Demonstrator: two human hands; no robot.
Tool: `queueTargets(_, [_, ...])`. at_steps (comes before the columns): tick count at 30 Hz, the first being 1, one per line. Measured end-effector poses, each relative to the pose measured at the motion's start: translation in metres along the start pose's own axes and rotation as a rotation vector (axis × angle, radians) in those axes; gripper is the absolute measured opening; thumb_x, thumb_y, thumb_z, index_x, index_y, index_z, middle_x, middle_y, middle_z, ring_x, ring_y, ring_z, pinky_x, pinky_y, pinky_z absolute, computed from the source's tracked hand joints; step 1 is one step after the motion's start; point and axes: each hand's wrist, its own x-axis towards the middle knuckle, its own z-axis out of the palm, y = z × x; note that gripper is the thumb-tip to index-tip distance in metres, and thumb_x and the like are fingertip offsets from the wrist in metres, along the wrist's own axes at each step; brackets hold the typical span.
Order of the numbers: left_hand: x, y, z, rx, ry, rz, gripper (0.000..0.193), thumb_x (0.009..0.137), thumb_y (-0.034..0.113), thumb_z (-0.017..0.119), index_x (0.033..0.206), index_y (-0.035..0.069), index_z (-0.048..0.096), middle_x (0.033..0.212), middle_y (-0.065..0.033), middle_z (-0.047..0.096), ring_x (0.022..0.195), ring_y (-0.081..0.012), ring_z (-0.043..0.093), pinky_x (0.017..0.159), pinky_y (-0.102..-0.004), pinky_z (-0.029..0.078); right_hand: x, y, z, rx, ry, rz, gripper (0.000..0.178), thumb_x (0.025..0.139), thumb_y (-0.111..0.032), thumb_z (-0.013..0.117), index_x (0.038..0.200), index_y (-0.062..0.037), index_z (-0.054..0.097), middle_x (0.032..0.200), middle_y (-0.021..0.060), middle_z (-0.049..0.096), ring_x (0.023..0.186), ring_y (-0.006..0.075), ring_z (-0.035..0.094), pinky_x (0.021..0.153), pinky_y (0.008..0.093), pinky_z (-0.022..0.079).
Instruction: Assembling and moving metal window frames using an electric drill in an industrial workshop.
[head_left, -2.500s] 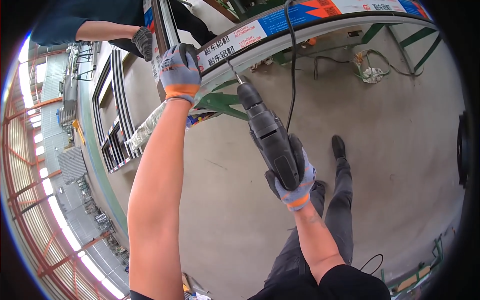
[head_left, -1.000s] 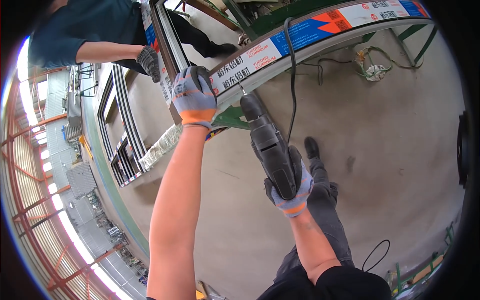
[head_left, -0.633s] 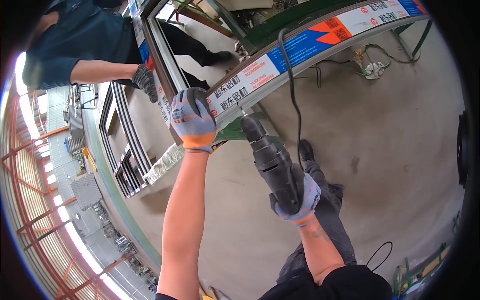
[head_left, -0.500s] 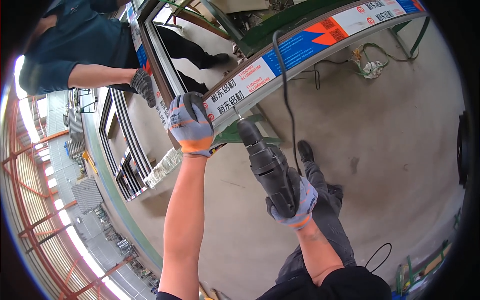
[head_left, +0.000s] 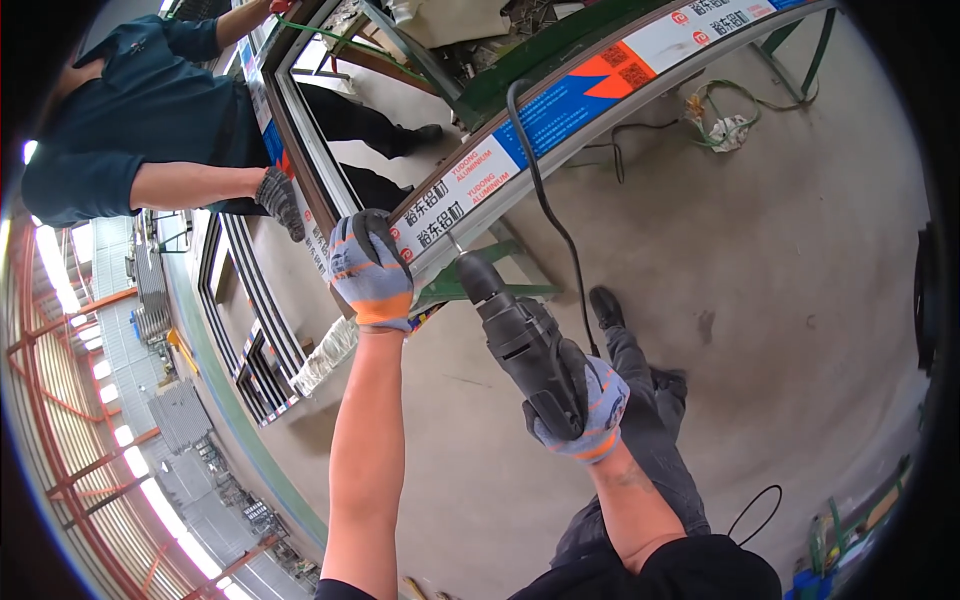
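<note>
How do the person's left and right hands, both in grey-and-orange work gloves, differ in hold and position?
Hold: the left hand has its fingers curled over the corner of the brown-and-silver frame with printed strips, while the right hand grips the black power drill.
Position: the left hand is out at the frame; the right hand is nearer the body.
Shared: both gloves have orange cuffs and black-faced fingers.

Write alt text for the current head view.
A gloved right hand holds a black drill pointed at the side of a label-covered frame, while the gloved left hand grips the frame near its corner. A co-worker in dark clothing is beside the frame, upper left.
</note>
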Motion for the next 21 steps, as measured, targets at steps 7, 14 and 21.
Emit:
queueTargets(7, [0.0033,0.0031,-0.0034,0.034,-0.014,0.004,0.016,0.091,0.01,0.049,0.085,0.006,0.063,0.081,-0.0133,0.061,0.079,-0.0344,0.059,0.073,-0.0432,0.046,0.0032,0.0005,-0.0027,0.013,0.009,-0.004,0.065,0.06,-0.015,0.073,0.117,0.0088,0.053,0.087,0.0148,0.062,0.065,0.0319,0.06,0.057,0.0391,0.05])
queueTargets(14, [0.0001,0.0001,-0.0006,0.032,-0.041,-0.042,0.016,0.091,0.009,0.049,0.086,0.006,0.063,0.081,-0.0135,0.061,0.078,-0.0347,0.059,0.073,-0.0433,0.046,-0.0011,0.0063,-0.0011,-0.001,-0.009,-0.03,0.063,0.062,-0.016,0.073,0.116,0.0079,0.054,0.086,0.0146,0.063,0.067,0.0325,0.061,0.059,0.0391,0.051])
queueTargets(21, [0.0025,0.0037,-0.0025,0.042,-0.041,-0.052,0.016,0.092,0.01,0.049,0.085,0.006,0.063,0.08,-0.0135,0.06,0.077,-0.0345,0.059,0.072,-0.0428,0.046,0.0055,0.0044,0.0031,0.087,0.117,0.009,0.041,0.066,-0.014,0.072,0.103,-0.0013,0.061,0.07,0.0109,0.058,0.055,0.0305,0.055,0.051,0.0377,0.046])
